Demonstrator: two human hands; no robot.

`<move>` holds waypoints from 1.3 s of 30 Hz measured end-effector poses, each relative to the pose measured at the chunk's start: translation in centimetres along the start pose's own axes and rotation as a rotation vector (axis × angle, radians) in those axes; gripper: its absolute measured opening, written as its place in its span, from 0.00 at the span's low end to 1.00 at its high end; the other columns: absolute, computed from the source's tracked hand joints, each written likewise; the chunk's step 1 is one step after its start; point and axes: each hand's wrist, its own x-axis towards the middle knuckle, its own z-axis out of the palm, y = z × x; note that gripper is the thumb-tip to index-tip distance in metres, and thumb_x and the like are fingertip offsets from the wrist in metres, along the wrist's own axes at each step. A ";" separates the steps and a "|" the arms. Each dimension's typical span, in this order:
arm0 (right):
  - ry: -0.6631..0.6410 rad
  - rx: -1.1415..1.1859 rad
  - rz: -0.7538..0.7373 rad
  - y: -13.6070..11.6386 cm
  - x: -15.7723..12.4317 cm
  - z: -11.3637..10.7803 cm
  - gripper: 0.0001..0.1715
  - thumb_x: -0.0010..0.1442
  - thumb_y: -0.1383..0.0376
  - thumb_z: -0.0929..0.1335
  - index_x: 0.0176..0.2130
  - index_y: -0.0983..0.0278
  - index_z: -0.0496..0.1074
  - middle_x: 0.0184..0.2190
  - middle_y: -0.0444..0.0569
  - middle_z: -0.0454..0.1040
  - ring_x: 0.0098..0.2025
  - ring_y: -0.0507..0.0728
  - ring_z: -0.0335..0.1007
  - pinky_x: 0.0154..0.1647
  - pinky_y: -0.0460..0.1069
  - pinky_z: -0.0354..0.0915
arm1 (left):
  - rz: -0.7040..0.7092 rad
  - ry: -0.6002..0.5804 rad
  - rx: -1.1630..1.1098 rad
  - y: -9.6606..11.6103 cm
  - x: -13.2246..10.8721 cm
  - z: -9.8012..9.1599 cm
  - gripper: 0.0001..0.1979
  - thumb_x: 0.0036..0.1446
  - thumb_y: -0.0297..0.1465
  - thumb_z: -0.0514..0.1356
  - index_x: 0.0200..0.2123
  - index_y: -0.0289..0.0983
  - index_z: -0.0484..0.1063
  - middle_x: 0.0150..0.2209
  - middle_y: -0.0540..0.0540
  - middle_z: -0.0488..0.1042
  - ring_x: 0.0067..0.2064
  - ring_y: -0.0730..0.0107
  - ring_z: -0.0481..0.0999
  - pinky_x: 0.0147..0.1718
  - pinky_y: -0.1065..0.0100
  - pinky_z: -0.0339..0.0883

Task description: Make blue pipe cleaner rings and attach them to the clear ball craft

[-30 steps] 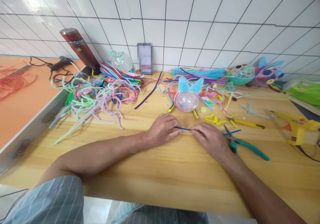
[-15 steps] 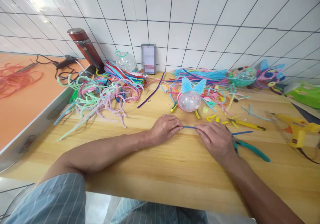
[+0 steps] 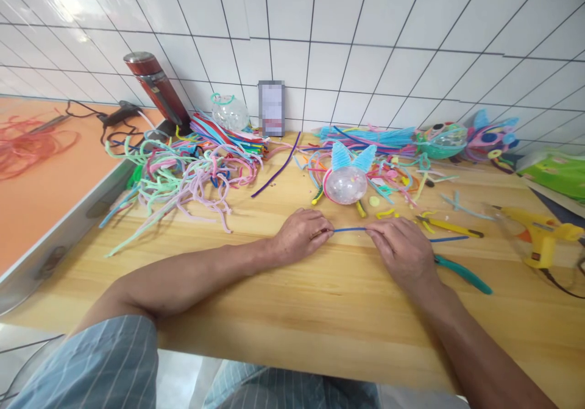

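Observation:
A blue pipe cleaner (image 3: pixel 350 230) is stretched level between my two hands, just above the table. My left hand (image 3: pixel 302 236) pinches its left end, the fingers closed. Farther along, my right hand (image 3: pixel 403 249) grips it with closed fingers, and a straight blue length sticks out past that hand to the right. Behind the hands stands a clear plastic ball (image 3: pixel 346 184) with two light-blue pipe-cleaner ears and a pink band. Teal-handled pliers (image 3: pixel 466 273) lie beside my right hand, their jaws hidden by it.
Loose pipe cleaners (image 3: pixel 183 177) are heaped at left, near a red thermos (image 3: pixel 158 89). A phone (image 3: pixel 271 108) leans on the tiled wall. At right lie a yellow-handled cutter (image 3: pixel 452 225) and a yellow glue gun (image 3: pixel 542 235). A finished-looking green ball figure (image 3: pixel 442 139) sits behind.
My right hand has slid a little to the right, so more of the blue pipe cleaner shows between the hands. My left hand has stayed in place.

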 end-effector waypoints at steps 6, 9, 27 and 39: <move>0.008 -0.006 -0.014 0.0 -0.1 0.0 0.06 0.71 0.67 0.69 0.44 0.59 0.77 0.39 0.50 0.83 0.42 0.60 0.78 0.46 0.55 0.69 | 0.018 0.066 -0.029 0.0 0.0 0.1 0.12 0.73 0.33 0.56 0.40 0.36 0.78 0.36 0.43 0.81 0.39 0.66 0.80 0.42 0.65 0.70; 0.017 0.004 -0.035 -0.1 0.0 0.0 0.05 0.70 0.68 0.69 0.44 0.60 0.77 0.39 0.50 0.83 0.42 0.59 0.78 0.46 0.55 0.70 | 0.003 0.089 -0.056 0.1 0.0 0.0 0.12 0.73 0.33 0.56 0.39 0.36 0.77 0.35 0.43 0.81 0.38 0.67 0.79 0.42 0.66 0.71; -0.006 -0.003 -0.061 -0.5 0.0 0.2 0.05 0.70 0.68 0.70 0.44 0.60 0.78 0.37 0.49 0.83 0.41 0.60 0.79 0.45 0.55 0.72 | -0.017 0.037 -0.066 0.3 -0.1 0.0 0.14 0.74 0.35 0.55 0.42 0.36 0.78 0.37 0.42 0.81 0.41 0.65 0.80 0.45 0.65 0.73; 0.006 0.001 -0.047 -0.6 0.1 0.3 0.06 0.69 0.68 0.70 0.44 0.58 0.78 0.37 0.49 0.84 0.41 0.60 0.80 0.45 0.55 0.72 | -0.043 0.077 -0.106 0.2 -0.1 0.1 0.13 0.73 0.34 0.56 0.41 0.36 0.78 0.36 0.42 0.80 0.40 0.66 0.80 0.44 0.65 0.74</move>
